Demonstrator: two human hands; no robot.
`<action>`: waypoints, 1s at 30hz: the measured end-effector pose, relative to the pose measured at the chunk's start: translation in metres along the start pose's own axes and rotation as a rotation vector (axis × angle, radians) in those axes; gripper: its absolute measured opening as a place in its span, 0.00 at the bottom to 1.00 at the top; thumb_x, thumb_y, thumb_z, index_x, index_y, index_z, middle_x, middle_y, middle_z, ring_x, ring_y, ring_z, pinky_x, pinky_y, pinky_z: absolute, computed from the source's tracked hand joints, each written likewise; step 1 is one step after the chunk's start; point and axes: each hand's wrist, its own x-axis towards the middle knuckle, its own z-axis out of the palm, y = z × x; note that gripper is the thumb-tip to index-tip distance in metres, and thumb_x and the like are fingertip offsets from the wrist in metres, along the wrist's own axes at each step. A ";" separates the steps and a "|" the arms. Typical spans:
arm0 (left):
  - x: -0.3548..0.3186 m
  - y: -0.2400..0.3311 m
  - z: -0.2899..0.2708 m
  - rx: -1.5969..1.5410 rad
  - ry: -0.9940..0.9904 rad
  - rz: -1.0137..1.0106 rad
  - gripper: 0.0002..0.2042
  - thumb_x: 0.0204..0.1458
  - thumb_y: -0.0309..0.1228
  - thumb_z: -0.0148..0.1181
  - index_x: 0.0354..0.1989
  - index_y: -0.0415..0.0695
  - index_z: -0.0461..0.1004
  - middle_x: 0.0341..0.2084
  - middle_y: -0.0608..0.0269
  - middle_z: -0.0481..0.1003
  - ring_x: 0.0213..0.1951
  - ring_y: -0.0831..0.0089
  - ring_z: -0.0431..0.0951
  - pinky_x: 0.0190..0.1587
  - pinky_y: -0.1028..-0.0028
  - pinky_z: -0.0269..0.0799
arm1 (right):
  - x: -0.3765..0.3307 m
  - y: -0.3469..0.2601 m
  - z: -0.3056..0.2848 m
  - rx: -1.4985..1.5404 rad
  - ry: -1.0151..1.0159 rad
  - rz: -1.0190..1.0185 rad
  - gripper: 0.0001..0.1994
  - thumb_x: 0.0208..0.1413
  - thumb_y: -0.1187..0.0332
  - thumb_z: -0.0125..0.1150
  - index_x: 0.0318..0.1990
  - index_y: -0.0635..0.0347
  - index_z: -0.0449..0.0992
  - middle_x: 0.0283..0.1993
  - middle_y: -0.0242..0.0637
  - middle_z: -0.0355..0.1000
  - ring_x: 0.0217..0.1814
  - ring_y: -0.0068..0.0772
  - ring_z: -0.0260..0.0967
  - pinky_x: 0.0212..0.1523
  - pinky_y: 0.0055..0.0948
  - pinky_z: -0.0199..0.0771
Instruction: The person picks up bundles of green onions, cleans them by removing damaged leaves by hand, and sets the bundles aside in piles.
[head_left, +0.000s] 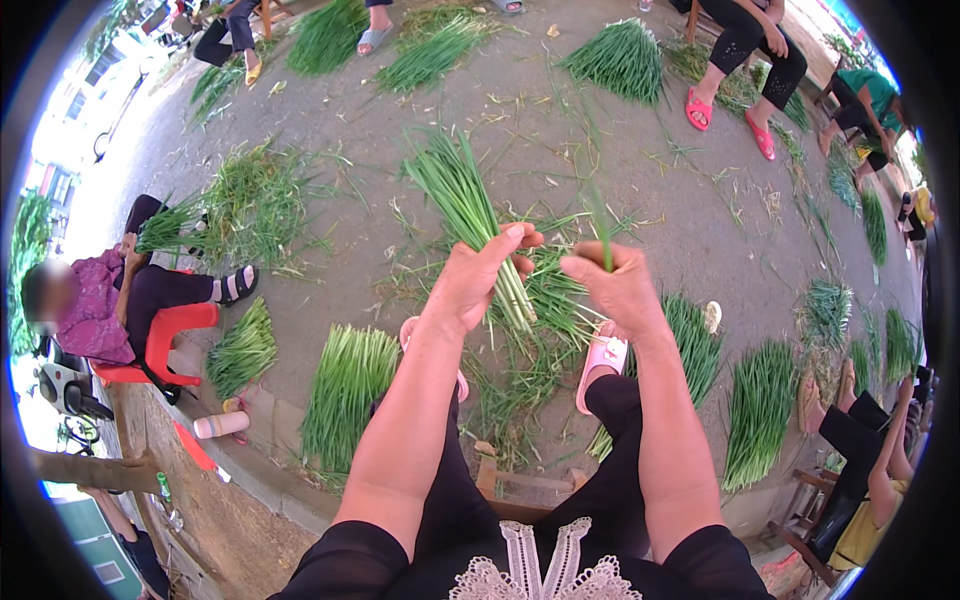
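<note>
My left hand (472,282) is closed round a bunch of long green chives (455,185), pale stalk ends pointing down toward me and leafy tips up and away. To its right, apart from the bunch, my right hand (622,288) pinches a thin green chive leaf (602,215) that stands up from its fingers, slightly blurred. Beneath both hands a loose heap of chives and trimmings (560,290) lies on the ground between my feet. A neat pile of chives (345,395) rests left of my left forearm, and another pile (693,340) lies beyond my right forearm.
On the left a person in a purple top (95,305) sits on a red stool (165,340) beside scattered chives (250,200). A pink bottle (220,425) lies near the curb. Other seated people and chive piles (620,60) ring the grey ground (370,200).
</note>
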 end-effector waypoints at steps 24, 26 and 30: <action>0.002 0.000 0.003 -0.055 0.102 0.079 0.16 0.47 0.38 0.61 0.37 0.40 0.69 0.23 0.66 0.71 0.26 0.74 0.73 0.28 0.74 0.70 | -0.001 0.005 0.007 -0.059 -0.313 0.047 0.13 0.43 0.73 0.55 0.38 0.70 0.72 0.21 0.24 0.64 0.17 0.11 0.54 0.16 0.16 0.51; 0.005 -0.001 0.000 -0.062 0.134 0.100 0.16 0.47 0.38 0.61 0.37 0.40 0.69 0.22 0.66 0.71 0.26 0.74 0.73 0.28 0.74 0.70 | -0.001 0.005 0.004 -0.056 -0.300 0.071 0.14 0.43 0.73 0.55 0.38 0.71 0.72 0.22 0.26 0.65 0.20 0.13 0.56 0.20 0.18 0.55; 0.009 -0.001 -0.004 -0.107 0.221 0.099 0.15 0.46 0.38 0.62 0.36 0.41 0.70 0.23 0.66 0.71 0.26 0.74 0.73 0.29 0.74 0.71 | -0.003 -0.001 -0.004 -0.071 -0.231 0.087 0.15 0.42 0.72 0.56 0.39 0.72 0.71 0.25 0.28 0.68 0.25 0.16 0.60 0.26 0.20 0.61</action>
